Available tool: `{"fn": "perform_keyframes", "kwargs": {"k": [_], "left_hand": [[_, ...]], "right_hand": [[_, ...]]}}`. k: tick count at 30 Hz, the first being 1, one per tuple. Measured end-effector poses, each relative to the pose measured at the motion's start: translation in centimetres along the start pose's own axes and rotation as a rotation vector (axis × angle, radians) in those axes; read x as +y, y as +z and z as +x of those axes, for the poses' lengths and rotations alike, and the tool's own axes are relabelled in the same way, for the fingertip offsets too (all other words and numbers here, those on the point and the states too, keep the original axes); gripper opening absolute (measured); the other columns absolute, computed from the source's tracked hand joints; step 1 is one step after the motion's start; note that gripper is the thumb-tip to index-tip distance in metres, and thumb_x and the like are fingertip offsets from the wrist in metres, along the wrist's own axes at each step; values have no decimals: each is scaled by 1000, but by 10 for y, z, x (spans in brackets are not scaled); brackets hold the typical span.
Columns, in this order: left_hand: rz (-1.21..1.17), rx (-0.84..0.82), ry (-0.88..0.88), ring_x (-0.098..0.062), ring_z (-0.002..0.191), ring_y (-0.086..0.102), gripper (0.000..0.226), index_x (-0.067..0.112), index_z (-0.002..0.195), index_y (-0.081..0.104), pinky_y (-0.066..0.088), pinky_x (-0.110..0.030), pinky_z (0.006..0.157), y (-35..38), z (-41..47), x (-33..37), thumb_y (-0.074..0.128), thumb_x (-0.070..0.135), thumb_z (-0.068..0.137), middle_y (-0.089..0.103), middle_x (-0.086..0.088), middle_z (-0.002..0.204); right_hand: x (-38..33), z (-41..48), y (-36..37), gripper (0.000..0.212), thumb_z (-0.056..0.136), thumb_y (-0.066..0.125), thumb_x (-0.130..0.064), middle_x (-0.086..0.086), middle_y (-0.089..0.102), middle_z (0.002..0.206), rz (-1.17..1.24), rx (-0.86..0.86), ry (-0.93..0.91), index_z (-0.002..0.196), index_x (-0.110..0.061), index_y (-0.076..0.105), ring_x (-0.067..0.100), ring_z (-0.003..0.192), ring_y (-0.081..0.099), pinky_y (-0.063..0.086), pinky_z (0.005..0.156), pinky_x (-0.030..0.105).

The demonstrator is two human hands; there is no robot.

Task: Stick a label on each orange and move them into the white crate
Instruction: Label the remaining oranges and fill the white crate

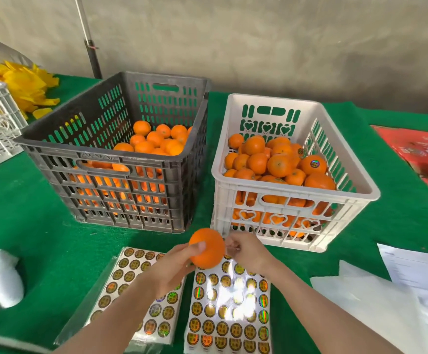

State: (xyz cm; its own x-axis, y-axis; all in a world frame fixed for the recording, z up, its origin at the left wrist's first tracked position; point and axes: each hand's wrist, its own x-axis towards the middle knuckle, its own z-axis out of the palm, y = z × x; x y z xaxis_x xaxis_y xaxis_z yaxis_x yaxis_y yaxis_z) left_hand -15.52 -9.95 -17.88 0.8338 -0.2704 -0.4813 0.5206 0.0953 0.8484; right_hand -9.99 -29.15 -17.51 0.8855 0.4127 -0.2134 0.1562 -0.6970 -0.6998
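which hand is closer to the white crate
Right. The right hand is just in front of the white crate; the left hand, holding the orange, is farther left, toward the dark crate.

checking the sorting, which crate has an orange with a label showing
The white crate on the right: an orange by its right wall shows a round shiny label. No label shows in the dark grey crate.

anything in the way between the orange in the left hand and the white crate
Only the near wall of the white crate: the orange, held low in front of it, must clear that rim. The top is open.
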Motion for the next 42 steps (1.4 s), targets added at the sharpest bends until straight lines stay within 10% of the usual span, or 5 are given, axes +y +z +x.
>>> {"fn": "perform_keyframes", "kwargs": {"k": [8, 15, 29, 35, 42], "left_hand": [[-152, 19, 51, -29, 107, 65, 112, 10, 118, 59, 49, -38, 90, 17, 13, -3, 86, 69, 26, 70, -13, 112], [-399, 18, 26, -33, 111, 62, 128, 13, 134, 46, 48, -42, 87, 19, 16, -2, 89, 62, 23, 66, -17, 119], [-434, -46, -45, -37, 112, 60, 116, 11, 130, 51, 45, -46, 94, 27, 11, -5, 85, 63, 32, 65, -21, 120], [-192, -33, -55, -33, 108, 63, 108, 12, 128, 50, 49, -41, 87, 16, 12, 0, 83, 62, 37, 67, -18, 117], [167, 102, 73, -27, 127, 43, 106, 24, 137, 43, 23, -43, 113, -4, 4, 9, 69, 64, 42, 53, -6, 132]], "right_hand": [[-2, -20, -1, 5, 80, 73, -12, 0, 58, 96, -73, 343, -228, 83, -12, 69, 13, 99, 48, 34, 91, 30], [-3, -33, 14, 22, 84, 70, -27, 2, 59, 95, -189, 418, -158, 102, -15, 74, 15, 97, 49, 34, 92, 28], [-4, -52, 33, 22, 69, 72, 10, 3, 57, 70, -74, 592, -241, 60, -6, 59, 16, 63, 56, 49, 56, 31], [2, -57, 32, 16, 81, 68, -1, 3, 59, 71, 25, 542, -217, 68, -7, 59, 9, 65, 53, 46, 60, 25], [-2, -54, 17, 19, 91, 57, -9, -8, 62, 81, 252, 374, 76, 76, -21, 58, -1, 75, 54, 40, 68, 7]]}}
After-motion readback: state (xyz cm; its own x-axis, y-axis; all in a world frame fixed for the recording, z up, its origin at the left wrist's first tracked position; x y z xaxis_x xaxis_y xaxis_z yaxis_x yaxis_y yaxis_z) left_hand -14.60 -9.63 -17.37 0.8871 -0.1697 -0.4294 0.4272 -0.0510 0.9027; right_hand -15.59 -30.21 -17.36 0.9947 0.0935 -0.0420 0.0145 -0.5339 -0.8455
